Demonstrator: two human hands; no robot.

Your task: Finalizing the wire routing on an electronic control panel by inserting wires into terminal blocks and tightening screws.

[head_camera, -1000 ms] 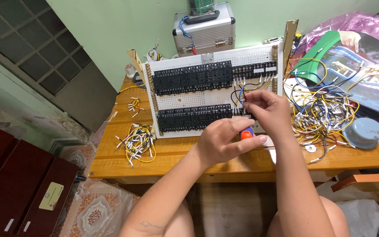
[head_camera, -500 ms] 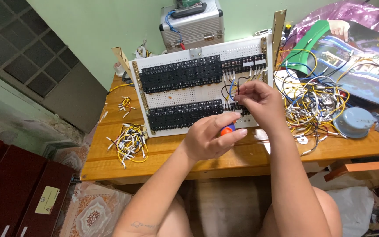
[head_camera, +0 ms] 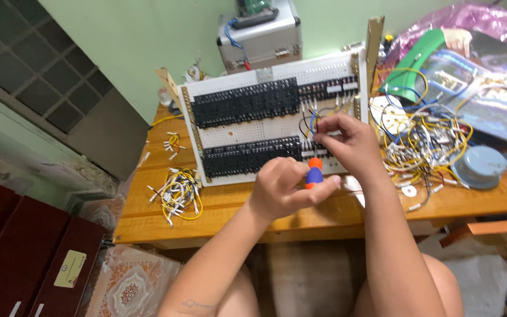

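Head view, looking down on a wooden table [head_camera: 218, 214] where a white panel [head_camera: 277, 126] carrying two rows of black terminal blocks leans against a green wall, a metal case [head_camera: 262, 35] behind it. Right of the panel sprawls a tangle of yellow, white and blue wires [head_camera: 423, 138]; a smaller bundle of yellow wires [head_camera: 177, 194] lies to its left. The person's left hand [head_camera: 286, 188] is wrapped tight around a screwdriver [head_camera: 314, 174], only its orange and blue handle showing above the fist, just in front of the lower row of blocks. The right hand [head_camera: 347, 141], fingers pinched shut, holds a blue wire [head_camera: 313, 123] against the panel between the two rows, just above and right of the screwdriver. The screwdriver tip is hidden behind the fist, so its seat cannot be told. A likely slip: the wire could pull free of its terminal, should the pinch loosen before the screw bites.
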